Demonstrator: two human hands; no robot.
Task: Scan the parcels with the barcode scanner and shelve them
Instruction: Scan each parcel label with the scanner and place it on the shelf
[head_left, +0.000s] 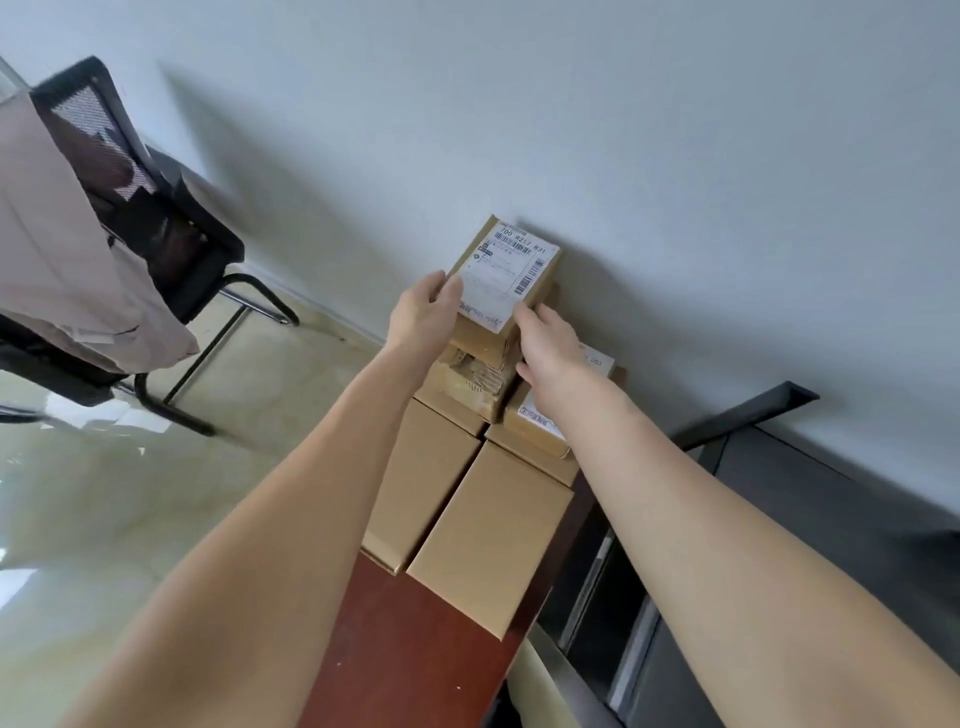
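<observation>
Brown cardboard parcels (470, 525), white label (506, 275) with black barcodes, reddish-brown table (415, 649), black mesh chair (156, 208), glossy beige floor (104, 509).

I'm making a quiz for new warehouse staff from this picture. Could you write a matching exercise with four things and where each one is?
Things:
1. labelled parcel
2. black chair
3. jacket
4. two plain boxes

Places:
A. draped over the chair back
B. nearest on the brown shelf top, side by side
C. top of the stack, between the left hand and the right hand
D. on the floor, far left

Pairs: 1-C, 2-D, 3-A, 4-B
</observation>
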